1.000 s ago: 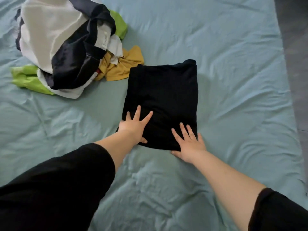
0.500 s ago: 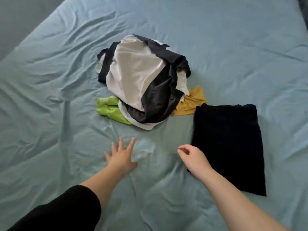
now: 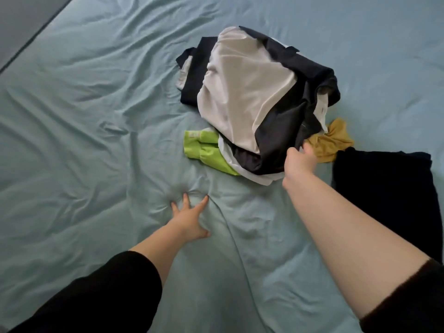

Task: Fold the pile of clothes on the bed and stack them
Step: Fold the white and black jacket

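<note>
Bed [image 3: 84, 116]: it is wearing a light blue sheet with lots of wrinkles, and it is carrying all the clothes.
Pile of clothes [image 3: 252, 97]: it is sitting in a messy heap on the far middle part of the bed, a bit to the right.
White piece [image 3: 240, 87]: it is lying on top of the pile, spread wide.
Dark piece [image 3: 276, 145]: it is wrapping around the white piece and hanging down the near side of the pile.
Green piece [image 3: 204, 150]: it is poking out from under the pile on the left, near side.
Yellow piece [image 3: 331, 143]: it is peeking out at the right side of the pile, touching the folded black piece.
Folded black piece [image 3: 384, 195]: it is lying flat on the sheet, just to the right of the pile and beside the right arm.
Left hand [image 3: 189, 218]: it is pressing flat on the sheet with its fingers spread out, making a dent. It is holding nothing. The pile is lying past it, up and to the right, not touching it.
Right hand [image 3: 300, 162]: it is at the near right edge of the pile, with its fingers curling around the dark piece. The yellow piece is lying just beside it.
Sleeves: both arms are wearing black sleeves, the left sleeve [image 3: 101, 296] and the right sleeve [image 3: 408, 304].
</note>
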A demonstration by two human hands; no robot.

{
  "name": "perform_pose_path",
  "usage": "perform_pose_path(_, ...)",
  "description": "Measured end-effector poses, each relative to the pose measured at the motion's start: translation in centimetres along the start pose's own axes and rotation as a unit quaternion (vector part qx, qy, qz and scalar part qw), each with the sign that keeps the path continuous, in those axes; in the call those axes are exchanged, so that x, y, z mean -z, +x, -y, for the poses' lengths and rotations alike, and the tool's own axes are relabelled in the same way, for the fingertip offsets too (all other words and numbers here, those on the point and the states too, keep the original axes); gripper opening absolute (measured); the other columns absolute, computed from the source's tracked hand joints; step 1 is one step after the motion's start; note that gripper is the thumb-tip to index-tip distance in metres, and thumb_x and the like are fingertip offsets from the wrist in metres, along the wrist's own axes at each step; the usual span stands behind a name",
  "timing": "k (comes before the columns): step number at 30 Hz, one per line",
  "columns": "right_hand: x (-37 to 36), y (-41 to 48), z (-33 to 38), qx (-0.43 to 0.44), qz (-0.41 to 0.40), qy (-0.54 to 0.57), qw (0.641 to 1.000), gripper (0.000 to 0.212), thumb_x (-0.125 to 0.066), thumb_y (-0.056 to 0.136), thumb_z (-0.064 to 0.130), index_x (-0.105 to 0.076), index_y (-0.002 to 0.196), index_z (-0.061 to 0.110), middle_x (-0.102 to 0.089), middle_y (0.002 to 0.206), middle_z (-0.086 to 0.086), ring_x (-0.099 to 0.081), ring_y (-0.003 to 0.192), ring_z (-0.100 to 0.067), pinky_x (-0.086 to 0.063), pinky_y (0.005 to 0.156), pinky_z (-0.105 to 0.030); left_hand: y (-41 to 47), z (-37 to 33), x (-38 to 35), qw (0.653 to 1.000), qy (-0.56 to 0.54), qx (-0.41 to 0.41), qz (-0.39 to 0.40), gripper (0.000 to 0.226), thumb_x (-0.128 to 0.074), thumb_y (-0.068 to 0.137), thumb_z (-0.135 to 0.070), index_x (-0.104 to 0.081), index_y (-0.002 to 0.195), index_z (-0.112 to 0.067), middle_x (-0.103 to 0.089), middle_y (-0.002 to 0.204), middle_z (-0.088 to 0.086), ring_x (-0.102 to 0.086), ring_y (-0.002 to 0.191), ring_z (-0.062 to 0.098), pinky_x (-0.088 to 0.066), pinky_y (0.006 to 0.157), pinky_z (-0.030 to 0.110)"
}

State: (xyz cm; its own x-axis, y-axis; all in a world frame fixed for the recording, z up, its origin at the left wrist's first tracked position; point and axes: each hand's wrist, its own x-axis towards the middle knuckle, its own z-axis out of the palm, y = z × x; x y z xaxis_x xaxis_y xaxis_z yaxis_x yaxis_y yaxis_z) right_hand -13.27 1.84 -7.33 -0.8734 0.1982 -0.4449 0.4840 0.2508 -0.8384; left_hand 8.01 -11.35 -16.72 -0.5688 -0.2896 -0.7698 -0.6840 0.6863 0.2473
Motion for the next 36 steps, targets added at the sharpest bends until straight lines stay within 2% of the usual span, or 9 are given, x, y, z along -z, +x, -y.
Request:
perform_pose_path(5,1.9,-5.2,-4.5,0.118,0.192,-0.223,0.948,0.045,-0.042,0.088,-0.002,-0.062,0.127,0.009,-0.063,0.127,-0.010,-0.059,0.109,-0.025,-0.047,0.097,-0.037,-1.7,-0.2,2.6,0.985,-0.162,0.005,-0.060,0.080,-0.060,0.084,-0.059,-0.022,0.151,-0.036,-0.025,0.157,0.015,-0.022,0.146,0.031,-0.022,0.116,0.038)
perform_pose_path(10,4.9,-13.3,-8.5,0.144,0.329,-0.277,0.891,0.043,-0.047,0.087,-0.004,-0.065,0.124,0.010,-0.058,0.104,-0.011,-0.056,0.099,-0.023,-0.036,0.082,-0.009,-7.0,-5.6,5.5,0.844,-0.505,-0.053,-0.172,0.094,-0.068,0.064,-0.075,-0.020,0.143,-0.056,-0.037,0.149,-0.010,-0.041,0.134,0.010,-0.039,0.110,0.039)
perform_pose_path(14,8.1,-19.2,-9.1,0.117,0.391,-0.221,0.886,0.048,-0.047,0.084,-0.004,-0.063,0.122,0.021,-0.048,0.087,0.009,-0.050,0.077,0.000,-0.037,0.069,-0.005,-9.9,-9.3,3.8,0.893,-0.426,-0.057,-0.133,0.096,-0.070,0.075,-0.027,-0.013,0.149,-0.046,-0.036,0.148,-0.001,-0.042,0.132,0.020,-0.040,0.106,0.031)
perform_pose_path(19,14.0,-20.0,-7.9,0.081,0.435,-0.216,0.870,0.014,-0.060,0.093,0.025,-0.072,0.100,0.028,-0.060,0.085,0.002,-0.057,0.078,-0.005,-0.043,0.078,-0.019,-14.2,-6.9,4.2,0.891,-0.432,-0.038,-0.132,0.045,-0.050,0.082,-0.004,-0.065,0.111,-0.035,-0.072,0.075,0.002,-0.071,0.068,0.021,-0.059,0.062,0.032)
perform_pose_path(23,18.4,-18.0,-4.3,0.277,0.236,-0.267,0.893,0.031,-0.057,0.090,0.003,-0.065,0.111,0.025,-0.059,0.095,0.005,-0.057,0.091,-0.009,-0.041,0.082,-0.022,-19.7,-4.5,6.1,0.902,-0.420,-0.063,-0.081,0.038,-0.052,0.082,-0.009,-0.067,0.094,-0.041,-0.073,0.068,0.002,-0.070,0.059,0.018,-0.054,0.053,0.024)
perform_pose_path(28,17.6,-16.9,1.9,0.430,0.228,-0.555,0.675,0.081,-0.061,0.088,0.026,-0.013,0.152,0.034,-0.016,0.158,-0.009,-0.020,0.144,-0.031,-0.019,0.115,-0.047,-26.8,-2.5,8.5,0.917,-0.383,-0.103,-0.047,0.025,-0.056,0.078,-0.014,-0.072,0.088,-0.031,-0.073,0.078,0.006,-0.067,0.068,0.012,-0.051,0.061,0.018)
perform_pose_path(31,15.3,-19.2,4.0,0.476,0.372,-0.592,0.534,0.055,-0.055,0.089,0.046,-0.038,0.142,0.042,-0.008,0.162,0.007,0.009,0.149,-0.021,0.010,0.118,-0.052,-30.2,-1.7,9.8,0.917,-0.381,-0.118,-0.021,0.026,-0.060,0.069,-0.022,-0.072,0.088,-0.036,-0.072,0.076,0.002,-0.067,0.069,0.012,-0.052,0.063,0.019)
perform_pose_path(34,15.4,-21.8,6.0,0.384,0.466,-0.481,0.636,0.033,-0.054,0.086,0.042,-0.070,0.106,0.021,-0.066,0.121,0.002,-0.040,0.133,-0.012,-0.020,0.114,-0.039,-32.7,0.4,10.5,0.936,-0.334,-0.112,-0.026,0.026,-0.062,0.078,-0.023,-0.068,0.099,-0.036,-0.075,0.087,0.001,-0.071,0.080,0.016,-0.055,0.075,0.028)
perform_pose_path(36,16.9,-23.1,7.2,0.291,0.469,-0.381,0.742,0.032,-0.052,0.082,0.031,-0.061,0.075,0.002,-0.061,0.075,-0.008,-0.053,0.080,-0.016,-0.037,0.074,-0.033,-34.2,2.0,10.7,0.968,-0.227,-0.101,-0.045,0.027,-0.067,0.081,-0.043,-0.063,0.108,-0.040,-0.072,0.096,-0.009,-0.069,0.093,0.013,-0.053,0.086,0.030)
